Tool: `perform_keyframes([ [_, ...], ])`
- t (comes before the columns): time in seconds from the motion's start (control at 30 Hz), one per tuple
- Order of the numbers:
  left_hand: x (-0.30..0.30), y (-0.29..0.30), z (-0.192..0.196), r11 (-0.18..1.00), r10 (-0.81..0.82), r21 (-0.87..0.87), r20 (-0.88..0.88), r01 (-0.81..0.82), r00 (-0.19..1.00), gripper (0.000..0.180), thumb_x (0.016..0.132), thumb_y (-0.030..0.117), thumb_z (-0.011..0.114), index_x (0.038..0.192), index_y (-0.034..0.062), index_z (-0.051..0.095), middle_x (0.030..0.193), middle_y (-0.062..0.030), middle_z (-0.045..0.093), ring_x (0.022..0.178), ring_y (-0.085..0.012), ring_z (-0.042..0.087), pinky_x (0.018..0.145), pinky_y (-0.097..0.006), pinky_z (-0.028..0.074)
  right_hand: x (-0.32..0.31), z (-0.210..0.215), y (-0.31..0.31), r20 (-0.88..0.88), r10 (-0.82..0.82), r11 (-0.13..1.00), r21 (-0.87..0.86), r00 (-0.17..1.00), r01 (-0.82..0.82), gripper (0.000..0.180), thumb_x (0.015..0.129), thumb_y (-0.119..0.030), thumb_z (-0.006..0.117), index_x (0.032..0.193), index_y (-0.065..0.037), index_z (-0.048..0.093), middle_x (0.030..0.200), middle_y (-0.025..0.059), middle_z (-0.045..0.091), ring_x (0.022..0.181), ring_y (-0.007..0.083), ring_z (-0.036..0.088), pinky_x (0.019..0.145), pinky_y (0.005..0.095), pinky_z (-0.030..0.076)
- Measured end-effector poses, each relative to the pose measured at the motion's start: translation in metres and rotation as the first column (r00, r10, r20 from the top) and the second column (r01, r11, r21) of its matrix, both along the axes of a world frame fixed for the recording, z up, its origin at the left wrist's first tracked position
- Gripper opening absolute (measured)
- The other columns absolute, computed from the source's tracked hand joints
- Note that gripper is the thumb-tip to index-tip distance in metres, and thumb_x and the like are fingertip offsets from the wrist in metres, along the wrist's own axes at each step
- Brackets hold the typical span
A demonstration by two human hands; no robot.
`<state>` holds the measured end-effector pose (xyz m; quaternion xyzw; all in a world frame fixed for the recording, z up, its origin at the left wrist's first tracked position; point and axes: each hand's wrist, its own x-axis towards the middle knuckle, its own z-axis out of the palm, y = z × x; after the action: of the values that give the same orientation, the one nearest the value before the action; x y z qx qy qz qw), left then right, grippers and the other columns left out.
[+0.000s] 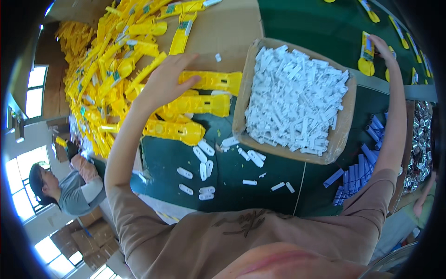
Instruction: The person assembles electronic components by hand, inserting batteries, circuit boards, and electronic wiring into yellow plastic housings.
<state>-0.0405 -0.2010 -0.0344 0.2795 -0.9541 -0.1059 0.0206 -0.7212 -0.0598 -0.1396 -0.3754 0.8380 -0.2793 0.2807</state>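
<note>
My left hand (169,76) is over the yellow plastic housings on the left, thumb and fingers apart, holding nothing. Beneath and beside it, several long yellow housings (209,106) lie side by side, pointing toward the white parts box. Out at the far right, my right hand (384,49) has its fingertips at the upper edge of a single yellow housing (366,65) with a blue-violet strip in it. That housing is on the green surface; my thumb is hidden, but the fingers appear to grip its edge.
A cardboard box (344,125) full of small white plastic parts stands in the middle. A heap of yellow housings (109,69) rises at left. White oval pieces (203,156) lie nearer me. Blue-violet cylinders (357,174) and shiny metal parts (419,144) are right. Another person (76,188) works at left.
</note>
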Motion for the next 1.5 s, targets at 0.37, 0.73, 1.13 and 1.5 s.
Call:
perform_keyframes([
  [0.37,0.009,-0.044,-0.011,0.975,0.097,0.202,-0.020,-0.091,0.995,0.048,0.082,0.044,0.061,0.112,0.0065,0.060,0.113,-0.0140,0.060,0.105,-0.0275,0.057,0.090,-0.037,0.045,0.105,0.089,0.049,-0.630,0.062,0.915,-0.274,0.774,-0.296,0.041,0.091,-0.034,0.050,0.121,-0.006,0.055,0.106,0.0110,0.063,0.095,0.0233,0.061,0.084,0.0287,0.045],
  [0.73,0.003,-0.077,0.007,0.963,0.136,-0.220,-0.110,-0.158,0.985,0.042,0.080,0.028,0.059,0.114,0.0027,0.058,0.108,-0.0189,0.061,0.103,-0.0325,0.057,0.089,-0.041,0.045,0.293,0.160,0.075,-0.484,0.320,0.805,-0.314,0.814,-0.503,0.029,0.094,-0.022,0.050,0.118,-0.008,0.057,0.099,0.0041,0.062,0.089,0.0111,0.058,0.078,0.0243,0.046],
  [1.13,0.067,0.146,0.172,0.733,-0.342,-0.619,0.023,0.282,0.940,0.030,0.085,0.009,0.058,0.115,0.0083,0.056,0.133,-0.0098,0.046,0.122,-0.0310,0.044,0.101,-0.039,0.036,0.525,0.190,0.059,-0.385,0.690,0.374,-0.535,0.612,-0.758,0.056,0.078,-0.044,0.068,0.111,0.000,0.058,0.090,0.0114,0.061,0.086,0.0195,0.059,0.076,0.0290,0.048],
  [1.5,0.073,0.220,0.104,0.641,0.240,0.438,-0.895,0.630,0.377,0.059,0.089,0.031,0.059,0.131,-0.0022,0.036,0.126,-0.0199,0.050,0.111,-0.0279,0.055,0.093,-0.040,0.045,0.583,0.156,0.157,0.436,0.795,0.567,-0.781,0.421,-0.262,0.044,0.088,-0.030,0.060,0.117,0.002,0.053,0.094,0.0057,0.061,0.080,0.0094,0.055,0.073,0.0236,0.044],
])
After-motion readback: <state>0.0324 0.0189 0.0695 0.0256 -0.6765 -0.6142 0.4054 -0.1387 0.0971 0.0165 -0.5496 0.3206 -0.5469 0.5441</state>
